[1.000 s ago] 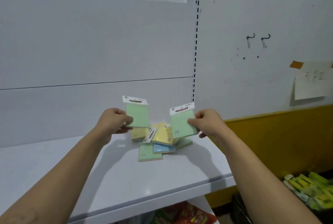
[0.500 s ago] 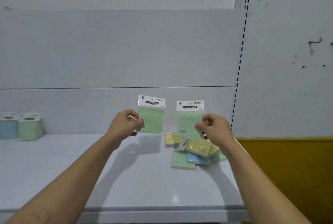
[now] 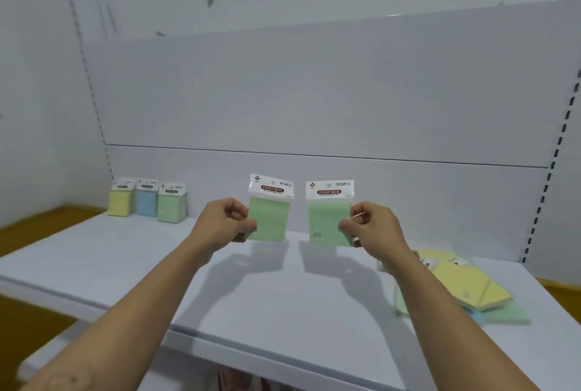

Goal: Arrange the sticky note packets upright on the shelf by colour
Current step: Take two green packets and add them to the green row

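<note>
My left hand point(image 3: 224, 223) pinches a green sticky note packet point(image 3: 270, 211) by its left edge, held upright above the white shelf point(image 3: 283, 302). My right hand point(image 3: 371, 227) pinches a second green packet point(image 3: 328, 214) by its right edge, also upright. At the back left of the shelf stand three upright rows: yellow packets point(image 3: 120, 198), blue packets point(image 3: 146, 200) and green packets point(image 3: 171, 205). A loose pile of yellow, green and blue packets point(image 3: 462, 287) lies flat at the right, partly hidden behind my right forearm.
The shelf's back panel point(image 3: 314, 101) rises behind the packets. Slotted uprights point(image 3: 553, 158) frame the bay on the right and on the left. A lower shelf with reddish goods point(image 3: 239, 381) shows under the front edge. Bare shelf surface lies between the rows and the pile.
The view has swung left, bringing the upright rows into sight. Both hands have carried their green packets leftward, away from the loose pile.
</note>
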A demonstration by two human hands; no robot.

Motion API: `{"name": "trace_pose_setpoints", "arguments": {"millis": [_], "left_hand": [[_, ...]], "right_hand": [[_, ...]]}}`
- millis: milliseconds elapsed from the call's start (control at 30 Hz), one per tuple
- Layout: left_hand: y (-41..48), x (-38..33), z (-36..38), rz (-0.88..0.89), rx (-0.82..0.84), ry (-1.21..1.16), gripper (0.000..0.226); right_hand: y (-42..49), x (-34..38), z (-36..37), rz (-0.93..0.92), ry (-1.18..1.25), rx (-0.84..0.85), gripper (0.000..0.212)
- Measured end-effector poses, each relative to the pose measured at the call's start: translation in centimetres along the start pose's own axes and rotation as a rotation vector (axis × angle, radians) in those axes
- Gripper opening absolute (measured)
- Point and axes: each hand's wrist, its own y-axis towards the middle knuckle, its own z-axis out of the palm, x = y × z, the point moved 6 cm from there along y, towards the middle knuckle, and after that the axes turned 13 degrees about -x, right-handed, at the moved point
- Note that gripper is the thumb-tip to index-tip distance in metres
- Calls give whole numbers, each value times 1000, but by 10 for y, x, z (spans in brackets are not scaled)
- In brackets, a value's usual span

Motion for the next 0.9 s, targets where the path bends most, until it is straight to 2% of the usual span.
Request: {"name": "trace_pose_setpoints", "arguments": {"millis": [200, 400, 567, 900], "left_hand": [[22, 25, -73, -45, -75, -37, 24], [50, 49, -162, 3, -177, -64, 23], [71, 77, -240, 9, -237, -96, 23], [79, 143, -358, -49, -347, -65, 22]], "right_hand": [[-9, 43, 72, -42, 22, 75, 13], [-31, 91, 156, -93, 46, 144, 22], [-53, 126, 232, -135, 30, 201, 21], [-100, 155, 363, -150, -32, 255, 19]]}}
